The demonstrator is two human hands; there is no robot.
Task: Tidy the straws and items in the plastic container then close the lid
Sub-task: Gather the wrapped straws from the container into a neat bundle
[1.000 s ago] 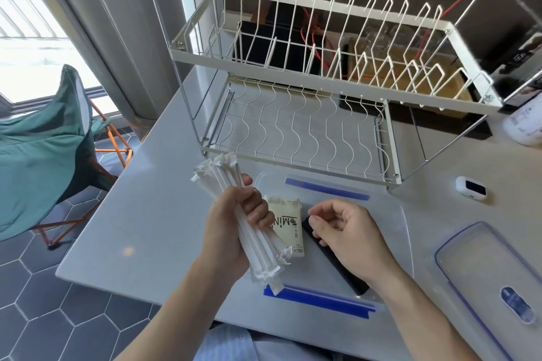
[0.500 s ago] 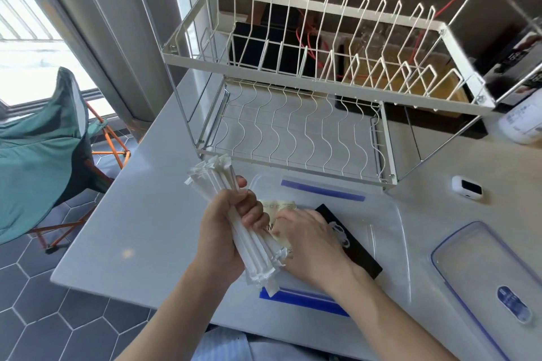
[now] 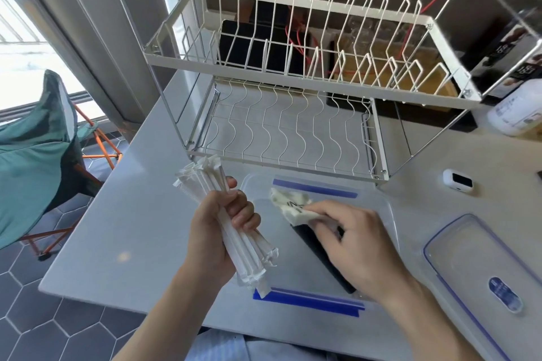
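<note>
A clear plastic container (image 3: 384,208) with blue clips stands open at the table's front edge. My left hand (image 3: 218,231) grips a bundle of paper-wrapped white straws (image 3: 211,182) just left of the container, held slanted above the table. My right hand (image 3: 352,240) is inside the container and pinches a cream printed packet (image 3: 289,205), lifted off the bottom. Under that hand lies a flat black item (image 3: 319,255). The clear lid (image 3: 481,275) with a blue rim lies flat on the table to the right.
A white two-tier wire dish rack (image 3: 293,91) stands right behind the container. A small white device (image 3: 457,180) lies to the right, and a white bottle (image 3: 519,114) at far right. A green folding chair (image 3: 35,143) stands on the floor to the left.
My right hand has moved from the black item to the cream packet, taken hold of it and lifted it toward the container's far side. The straw bundle stays in my left hand.
</note>
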